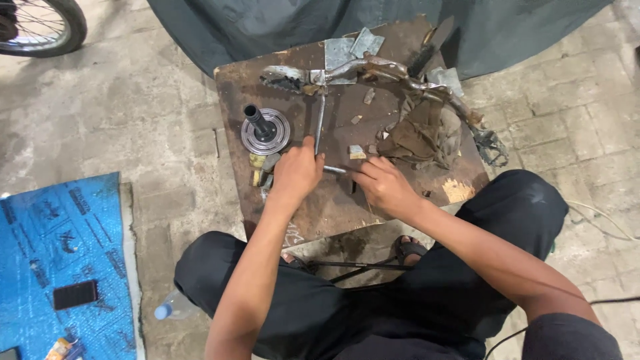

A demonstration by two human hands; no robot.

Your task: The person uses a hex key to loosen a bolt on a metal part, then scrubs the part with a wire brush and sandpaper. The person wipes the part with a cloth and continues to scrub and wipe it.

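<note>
Stained board [400, 47], left hand [297, 175] clasping metal rod [320, 123], right hand [385, 187] pinching its half-hidden end.

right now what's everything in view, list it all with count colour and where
wooden board: one, brown, stained, on the paved floor before the person
thin metal rod: one, grey, upright on the board, gripped by the left hand
short metal pin: one, silver, between the two hands
round disc with shaft: one, grey and black, board's left part
bent metal frame with footpegs: one, rusty grey, across the board's far edge
rag: one, brown, board's right part
blue sheet: one, floor at left
dark tarp: one, top
wheel: one, black tyre, top left corner
left hand: on the rod
right hand: at the pin's end
</note>
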